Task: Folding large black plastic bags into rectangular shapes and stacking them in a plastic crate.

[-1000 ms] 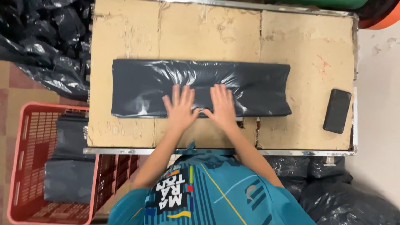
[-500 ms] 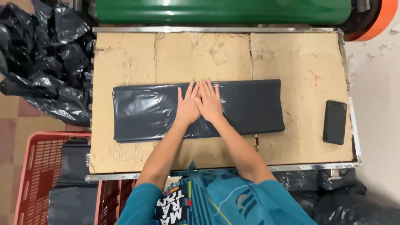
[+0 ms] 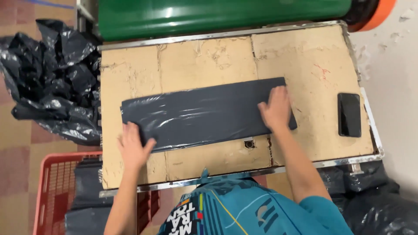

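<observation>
A long, flat dark grey plastic bag (image 3: pixel 204 114) lies lengthwise, left to right, across the cardboard-covered worktop (image 3: pixel 209 61). The left hand (image 3: pixel 133 148) and right hand (image 3: pixel 275 109), fingers spread flat, press its opposite ends.

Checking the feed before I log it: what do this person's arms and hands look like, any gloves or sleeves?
Both arms are bare from the short teal sleeves down. The left hand and right hand wear no gloves; no rings, watch or bands are visible. The teal shirt carries coloured stripes.
</observation>
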